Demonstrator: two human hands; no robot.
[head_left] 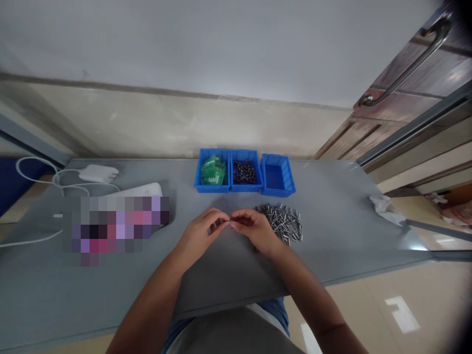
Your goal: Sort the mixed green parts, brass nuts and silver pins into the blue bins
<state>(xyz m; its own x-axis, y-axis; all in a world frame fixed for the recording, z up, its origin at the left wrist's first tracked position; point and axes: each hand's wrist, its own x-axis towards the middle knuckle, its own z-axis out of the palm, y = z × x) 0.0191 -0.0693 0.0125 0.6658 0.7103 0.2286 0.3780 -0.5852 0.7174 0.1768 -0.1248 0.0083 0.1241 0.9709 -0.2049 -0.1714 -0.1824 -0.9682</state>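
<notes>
My left hand (202, 231) and my right hand (256, 228) meet fingertip to fingertip above the grey table. Both are closed in a pinch around something tiny and dark between them, too small to name. Just right of my right hand lies a pile of thin metal pins (285, 221), partly hidden by that hand. Beyond the hands stand three blue bins in a row. The left bin (212, 189) holds green pieces (214, 170), the middle bin (246, 188) holds small dark brass-coloured parts (244, 172), and the right bin (275, 177) shows its bare floor.
To the left, a white device (153, 189) is mostly blurred out by pixelation. Behind it lie a white charger (99, 173) and looping white cables (29, 242). A wall (177, 123) rises behind the table (332, 211). Crumpled white tissue (386, 209) sits at the right edge.
</notes>
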